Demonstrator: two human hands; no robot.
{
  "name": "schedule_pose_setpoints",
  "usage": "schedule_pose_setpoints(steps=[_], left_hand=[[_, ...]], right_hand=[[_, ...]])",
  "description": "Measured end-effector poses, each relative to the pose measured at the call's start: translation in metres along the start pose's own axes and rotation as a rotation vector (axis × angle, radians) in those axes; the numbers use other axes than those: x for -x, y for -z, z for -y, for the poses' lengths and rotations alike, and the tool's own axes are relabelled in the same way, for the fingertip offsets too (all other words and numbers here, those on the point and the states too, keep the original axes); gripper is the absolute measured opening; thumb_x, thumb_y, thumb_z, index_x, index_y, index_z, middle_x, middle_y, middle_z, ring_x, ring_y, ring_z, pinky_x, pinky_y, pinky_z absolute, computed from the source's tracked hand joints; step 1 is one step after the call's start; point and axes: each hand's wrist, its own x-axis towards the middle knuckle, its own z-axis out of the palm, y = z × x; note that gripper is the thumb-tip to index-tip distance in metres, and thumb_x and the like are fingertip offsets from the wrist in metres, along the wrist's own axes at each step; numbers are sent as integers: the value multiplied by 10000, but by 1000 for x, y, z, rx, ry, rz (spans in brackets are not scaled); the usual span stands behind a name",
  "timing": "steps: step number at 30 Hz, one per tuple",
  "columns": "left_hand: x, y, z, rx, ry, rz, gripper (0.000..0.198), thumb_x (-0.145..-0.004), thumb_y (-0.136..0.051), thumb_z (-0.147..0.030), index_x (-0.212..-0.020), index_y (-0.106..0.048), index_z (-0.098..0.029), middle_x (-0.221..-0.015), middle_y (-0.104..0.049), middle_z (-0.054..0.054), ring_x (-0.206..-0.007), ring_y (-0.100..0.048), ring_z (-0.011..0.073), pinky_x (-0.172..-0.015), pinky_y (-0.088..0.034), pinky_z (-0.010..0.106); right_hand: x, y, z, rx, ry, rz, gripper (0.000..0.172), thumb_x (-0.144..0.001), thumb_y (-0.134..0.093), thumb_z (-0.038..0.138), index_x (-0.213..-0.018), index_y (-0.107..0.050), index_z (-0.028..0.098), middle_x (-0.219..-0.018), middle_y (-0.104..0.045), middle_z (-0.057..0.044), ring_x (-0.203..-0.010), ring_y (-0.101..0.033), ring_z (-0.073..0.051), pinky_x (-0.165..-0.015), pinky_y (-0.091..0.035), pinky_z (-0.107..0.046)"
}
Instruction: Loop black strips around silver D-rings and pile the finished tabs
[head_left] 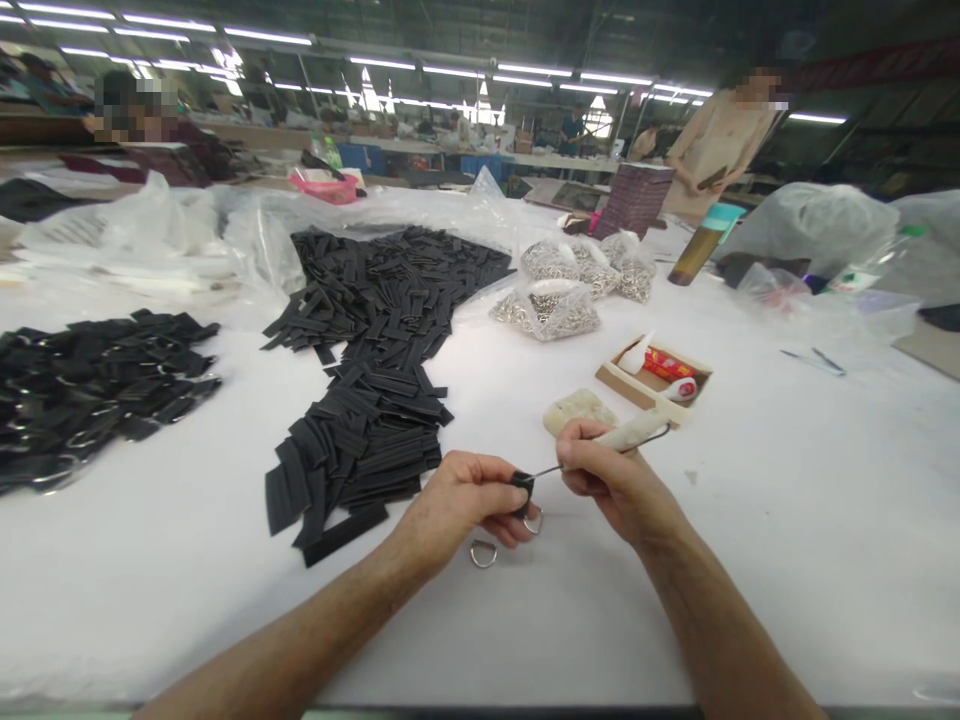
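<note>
My left hand pinches a short black strap, folded around a metal D-ring that hangs out below it. In my right hand is a thin metal rod tool with a thick pale handle; its tip touches the strap's upper edge. On the white table just below my left hand lies a loose D-ring. A large pile of black strap pieces spreads to the left of it. Farther left is a heap of black straps with rings.
Beyond my right hand are a yellowish block and a small open box with a red tube. Plastic bags of metal rings and a bottle with a turquoise lid stand farther back. Tweezers lie at right. A person stands behind the table.
</note>
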Motion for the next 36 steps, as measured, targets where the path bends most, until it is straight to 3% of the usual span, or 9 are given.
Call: schedule_pose_setpoints(steps=[8,13,19,24,27,29,32,36], left_hand=[[0,-2,-3,42,62,5,121,-647,-626,-202,-669,-681,-96,-590,-662,49,-486,-612,133,-484,-493,203],[-2,0,-2,66,104,-8,102,-620,-625,-179,-639,-675,-92,-613,-668,55,-469,-609,133,-446,-480,199],[-2,0,0,114,116,-5,117,-615,-637,-200,-646,-668,-91,-644,-677,69,-466,-609,137,-440,-483,208],[-1,0,-1,133,64,-53,146,-629,-653,-222,-667,-665,-82,-665,-682,88,-497,-623,146,-474,-499,216],[-1,1,-1,172,26,-92,170,-627,-664,-237,-685,-660,-77,-682,-681,96,-510,-632,161,-493,-508,234],[-1,1,-1,186,6,-122,180,-621,-669,-239,-698,-656,-76,-688,-678,93,-514,-635,169,-501,-510,244],[1,-1,-2,167,-22,-163,174,-617,-662,-231,-696,-654,-76,-672,-670,82,-503,-626,163,-515,-512,252],[4,-4,-4,93,-56,-184,164,-638,-633,-226,-700,-651,-75,-598,-648,68,-505,-615,164,-543,-514,266]], right_hand=[[2,0,2,72,23,-56,234,-654,-633,235,-508,-464,163,-438,-317,70,-435,-231,-52,-428,-119,-236],[2,11,9,-56,157,-163,249,-658,-619,232,-499,-438,170,-427,-286,71,-418,-189,-52,-424,-95,-233],[2,17,8,-41,222,-173,209,-712,-640,250,-574,-508,167,-463,-342,62,-439,-247,-56,-425,-139,-213],[10,6,0,372,368,-285,112,-715,-696,288,-780,-646,212,-640,-549,24,-570,-449,-100,-502,-330,-219],[15,-1,-8,643,490,-264,108,-764,-665,268,-867,-654,235,-717,-608,20,-626,-513,-117,-574,-396,-229],[15,-6,-13,746,567,-204,110,-809,-618,249,-917,-628,231,-745,-613,18,-645,-528,-120,-602,-409,-228],[12,-12,-20,877,625,-125,20,-836,-571,209,-816,-573,210,-717,-563,23,-632,-502,-110,-590,-390,-215],[10,-17,-23,949,617,-94,108,-837,-551,213,-732,-524,204,-655,-500,36,-577,-449,-100,-531,-352,-203]])
